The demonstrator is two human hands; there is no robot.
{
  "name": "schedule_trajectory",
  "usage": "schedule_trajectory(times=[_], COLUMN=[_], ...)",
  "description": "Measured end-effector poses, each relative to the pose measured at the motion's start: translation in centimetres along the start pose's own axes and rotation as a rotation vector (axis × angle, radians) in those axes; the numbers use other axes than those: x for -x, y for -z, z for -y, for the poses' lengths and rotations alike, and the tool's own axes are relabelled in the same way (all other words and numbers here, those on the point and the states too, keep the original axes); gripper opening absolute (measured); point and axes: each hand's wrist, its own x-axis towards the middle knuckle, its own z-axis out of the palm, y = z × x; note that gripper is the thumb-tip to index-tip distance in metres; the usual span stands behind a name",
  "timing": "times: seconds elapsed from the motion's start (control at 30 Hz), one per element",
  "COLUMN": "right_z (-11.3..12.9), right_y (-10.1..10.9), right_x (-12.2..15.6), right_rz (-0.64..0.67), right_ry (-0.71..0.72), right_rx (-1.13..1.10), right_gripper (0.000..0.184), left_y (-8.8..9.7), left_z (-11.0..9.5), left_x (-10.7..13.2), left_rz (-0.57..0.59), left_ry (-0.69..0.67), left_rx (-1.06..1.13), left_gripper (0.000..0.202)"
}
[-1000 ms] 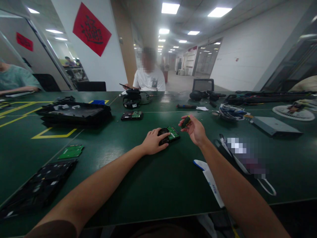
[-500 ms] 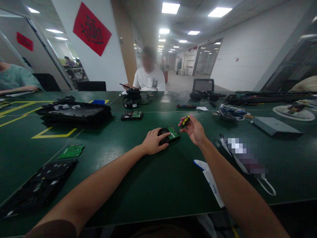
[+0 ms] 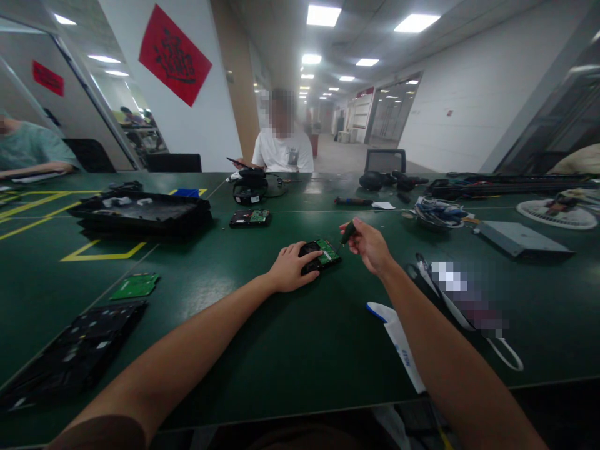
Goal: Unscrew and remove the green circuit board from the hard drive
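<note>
A hard drive (image 3: 327, 250) with a green circuit board on its upper face lies on the table in front of me. My left hand (image 3: 296, 265) grips its left side, index finger stretched over the top and thumb along the near edge. In my right hand (image 3: 368, 245) is a screwdriver (image 3: 347, 232), its dark handle pinched between thumb and fingers. The thin shaft slants down towards the drive's right end; whether its tip touches the drive I cannot tell. Just beyond them lies a second hard drive (image 3: 249, 218).
Stacked black trays (image 3: 140, 215) stand at left, with a green circuit board (image 3: 135, 286) and a black panel (image 3: 75, 350) nearer. A white and blue strip (image 3: 398, 347) lies beside my right forearm. Farther right are a grey metal box (image 3: 522, 239) and bundled cables (image 3: 438, 212). A person (image 3: 282, 150) sits opposite.
My right hand has turned the screwdriver, so its dark handle now tilts with the shaft downward beside the drive. My left hand and the hard drive have stayed in place.
</note>
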Motion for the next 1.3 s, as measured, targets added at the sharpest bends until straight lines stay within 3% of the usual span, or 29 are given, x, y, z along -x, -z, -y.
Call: schedule_trajectory(times=[0.57, 1.3], right_z=[0.90, 0.93], right_y=[-0.15, -0.40], right_x=[0.34, 0.56], right_rz=[0.045, 0.044], right_ry=[-0.084, -0.056], right_rx=[-0.017, 0.046], right_gripper=[0.053, 0.054], left_y=[0.10, 0.16], left_z=[-0.17, -0.14], left_x=[0.02, 0.00], left_rz=[0.002, 0.004], left_ry=[0.015, 0.009], left_rx=[0.020, 0.017], left_gripper=[0.064, 0.065])
